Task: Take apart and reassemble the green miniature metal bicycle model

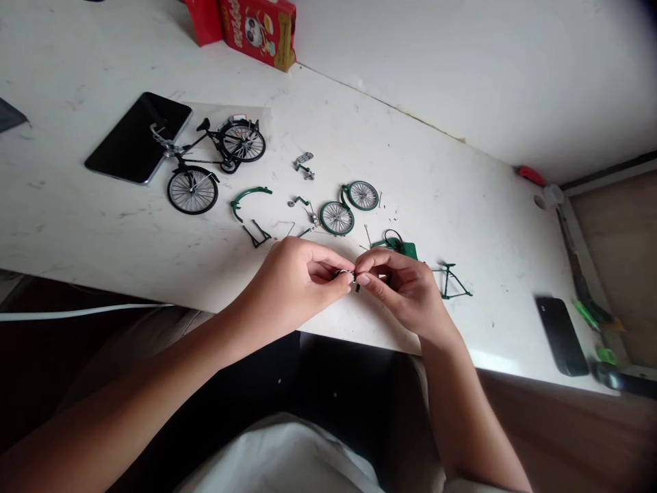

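Observation:
My left hand (302, 274) and my right hand (397, 284) meet over the table's near edge, thumbs and forefingers pinched. Between the fingertips is a small dark and silvery part (353, 276), mostly hidden, whose kind I cannot make out. Just beyond the hands lie model bicycle pieces: two green wheels (337, 218), a curved green fender (246, 198), a small green fork-like piece (256, 234) and a crank with pedal (304, 166). Partly behind my right hand are a green flat piece (409, 250) and a green bicycle frame (452, 279).
A complete black model bicycle (205, 161) stands at the left, its handlebar over a dark tablet (141, 140). A red box (261, 31) stands at the back by the wall. At the right lies a black phone (562, 335). The table edge (205, 308) runs close below the hands.

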